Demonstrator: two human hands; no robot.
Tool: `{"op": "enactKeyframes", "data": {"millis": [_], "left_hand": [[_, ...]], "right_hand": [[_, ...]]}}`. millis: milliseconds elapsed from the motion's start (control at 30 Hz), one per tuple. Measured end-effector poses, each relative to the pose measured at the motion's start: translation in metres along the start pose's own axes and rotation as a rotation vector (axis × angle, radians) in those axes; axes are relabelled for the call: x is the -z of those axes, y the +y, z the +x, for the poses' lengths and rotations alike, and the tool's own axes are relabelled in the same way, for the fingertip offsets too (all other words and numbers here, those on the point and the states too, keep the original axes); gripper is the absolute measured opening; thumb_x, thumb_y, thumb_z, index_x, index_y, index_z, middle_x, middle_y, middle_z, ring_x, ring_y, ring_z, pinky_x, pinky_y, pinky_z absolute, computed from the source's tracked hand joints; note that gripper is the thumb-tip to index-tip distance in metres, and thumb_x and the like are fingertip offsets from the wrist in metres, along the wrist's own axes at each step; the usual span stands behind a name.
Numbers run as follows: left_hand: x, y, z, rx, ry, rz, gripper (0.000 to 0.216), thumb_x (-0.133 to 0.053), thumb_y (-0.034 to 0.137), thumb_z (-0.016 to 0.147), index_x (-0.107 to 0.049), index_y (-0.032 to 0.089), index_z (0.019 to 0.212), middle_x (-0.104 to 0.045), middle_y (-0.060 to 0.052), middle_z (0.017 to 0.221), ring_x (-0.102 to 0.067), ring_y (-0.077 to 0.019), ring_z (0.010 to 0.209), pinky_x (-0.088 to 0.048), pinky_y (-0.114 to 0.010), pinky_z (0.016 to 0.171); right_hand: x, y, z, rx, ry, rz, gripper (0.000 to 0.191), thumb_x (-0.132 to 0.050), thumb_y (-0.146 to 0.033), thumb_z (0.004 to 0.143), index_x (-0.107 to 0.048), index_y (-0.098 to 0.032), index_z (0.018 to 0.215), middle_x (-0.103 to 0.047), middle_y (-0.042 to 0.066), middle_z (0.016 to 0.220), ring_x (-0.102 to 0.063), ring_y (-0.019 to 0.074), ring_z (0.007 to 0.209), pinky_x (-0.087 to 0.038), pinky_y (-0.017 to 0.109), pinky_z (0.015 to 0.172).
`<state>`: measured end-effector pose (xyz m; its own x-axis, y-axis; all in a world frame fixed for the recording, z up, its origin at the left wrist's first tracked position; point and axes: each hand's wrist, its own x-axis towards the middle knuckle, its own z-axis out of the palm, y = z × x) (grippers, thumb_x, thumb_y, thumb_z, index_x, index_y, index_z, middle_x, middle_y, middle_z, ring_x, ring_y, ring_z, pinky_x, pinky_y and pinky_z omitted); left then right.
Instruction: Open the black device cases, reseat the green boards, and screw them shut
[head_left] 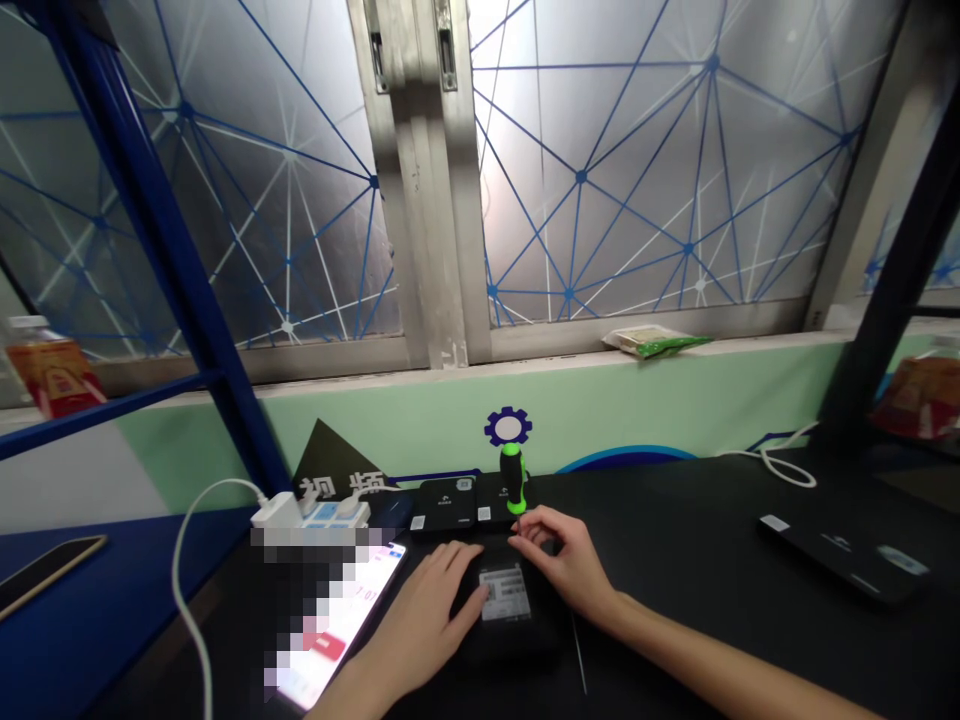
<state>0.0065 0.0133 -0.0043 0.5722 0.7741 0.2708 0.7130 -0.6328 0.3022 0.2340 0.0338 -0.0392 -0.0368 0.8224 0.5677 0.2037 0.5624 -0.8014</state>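
A flat black box (529, 640) with a white printed label (505, 593) lies on the dark table in front of me. My left hand (431, 610) rests on its left side, fingers stretched out and thumb beside the label. My right hand (559, 555) is over the far right part of the box, thumb and fingers pinched around the shaft of a screwdriver (513, 480). The screwdriver stands upright, its black and green handle above my fingertips; its tip is hidden. A thin metal rod (579, 655) lies right of the box.
Two black devices (444, 505) lie against the wall, and another black device (844, 555) sits at the right. Left of my left hand is a lit phone (341, 625), with a white power strip (315, 515) and cable (180, 580) nearby. A green packet (652, 342) is on the windowsill.
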Motion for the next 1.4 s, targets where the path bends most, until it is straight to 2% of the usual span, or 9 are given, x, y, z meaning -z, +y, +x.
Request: {"op": "enactKeyframes", "data": {"millis": [200, 400, 500, 700, 900, 1000, 1167, 1400], "left_hand": [[0.0, -0.001, -0.001, 0.013, -0.037, 0.026, 0.039, -0.044, 0.043, 0.102, -0.051, 0.024, 0.136, -0.059, -0.009, 0.134, -0.055, -0.0297, 0.124, -0.045, -0.048, 0.104], [-0.001, -0.002, 0.0, 0.014, -0.022, 0.012, 0.039, -0.045, 0.043, 0.102, -0.052, 0.024, 0.135, -0.06, -0.009, 0.132, -0.056, -0.0295, 0.123, -0.046, -0.048, 0.103], [0.0, -0.001, 0.0, 0.013, -0.025, 0.003, 0.038, -0.046, 0.042, 0.102, -0.052, 0.025, 0.135, -0.061, -0.008, 0.131, -0.057, -0.0289, 0.122, -0.047, -0.046, 0.102], [0.001, 0.001, 0.0, 0.009, -0.022, 0.011, 0.038, -0.046, 0.041, 0.101, -0.052, 0.024, 0.135, -0.061, -0.009, 0.131, -0.057, -0.0295, 0.121, -0.047, -0.047, 0.101], [0.0, 0.0, 0.0, 0.004, -0.03, 0.016, 0.038, -0.045, 0.041, 0.102, -0.051, 0.023, 0.136, -0.061, -0.009, 0.132, -0.057, -0.0297, 0.122, -0.046, -0.049, 0.102], [-0.001, -0.002, -0.001, -0.001, -0.017, 0.013, 0.039, -0.045, 0.041, 0.102, -0.051, 0.024, 0.136, -0.06, -0.009, 0.132, -0.057, -0.0297, 0.123, -0.046, -0.049, 0.103], [-0.003, -0.003, -0.001, -0.001, -0.015, 0.018, 0.039, -0.046, 0.042, 0.101, -0.052, 0.024, 0.136, -0.061, -0.009, 0.132, -0.057, -0.0297, 0.122, -0.047, -0.047, 0.102], [-0.002, -0.002, 0.001, -0.001, -0.026, 0.007, 0.039, -0.044, 0.042, 0.102, -0.051, 0.025, 0.136, -0.06, -0.008, 0.131, -0.056, -0.0286, 0.122, -0.046, -0.046, 0.102]], "right_hand": [[0.0, 0.002, -0.001, -0.017, 0.007, 0.024, 0.018, -0.07, -0.037, 0.087, -0.068, -0.019, 0.086, -0.071, 0.003, 0.078, -0.065, 0.0174, 0.068, -0.053, 0.026, 0.064], [0.003, -0.006, -0.002, -0.004, -0.024, 0.043, 0.02, -0.061, -0.036, 0.094, -0.069, -0.018, 0.095, -0.073, 0.006, 0.081, -0.069, 0.0198, 0.075, -0.054, 0.028, 0.071], [0.004, -0.009, -0.002, 0.009, -0.035, 0.023, 0.02, -0.059, -0.036, 0.096, -0.069, -0.018, 0.095, -0.072, 0.005, 0.081, -0.067, 0.0185, 0.073, -0.052, 0.027, 0.069], [0.001, 0.001, 0.0, -0.04, -0.023, 0.035, 0.019, -0.069, -0.037, 0.09, -0.069, -0.018, 0.089, -0.066, 0.001, 0.073, -0.06, 0.0151, 0.064, -0.047, 0.025, 0.061], [0.0, 0.005, -0.002, -0.085, 0.036, 0.113, 0.023, -0.077, -0.037, 0.082, -0.064, -0.018, 0.082, -0.068, 0.001, 0.071, -0.064, 0.0162, 0.064, -0.049, 0.025, 0.061], [0.0, 0.0, -0.002, -0.069, 0.032, 0.073, 0.022, -0.073, -0.037, 0.086, -0.065, -0.018, 0.078, -0.07, 0.003, 0.074, -0.065, 0.0167, 0.065, -0.05, 0.026, 0.061], [0.002, -0.005, -0.001, -0.046, 0.002, 0.086, 0.018, -0.066, -0.036, 0.092, -0.067, -0.019, 0.086, -0.074, 0.004, 0.078, -0.071, 0.0198, 0.073, -0.053, 0.027, 0.067], [0.004, -0.008, -0.001, -0.015, -0.007, 0.08, 0.016, -0.062, -0.033, 0.095, -0.068, -0.019, 0.091, -0.075, 0.004, 0.08, -0.072, 0.0197, 0.075, -0.053, 0.027, 0.071]]}}
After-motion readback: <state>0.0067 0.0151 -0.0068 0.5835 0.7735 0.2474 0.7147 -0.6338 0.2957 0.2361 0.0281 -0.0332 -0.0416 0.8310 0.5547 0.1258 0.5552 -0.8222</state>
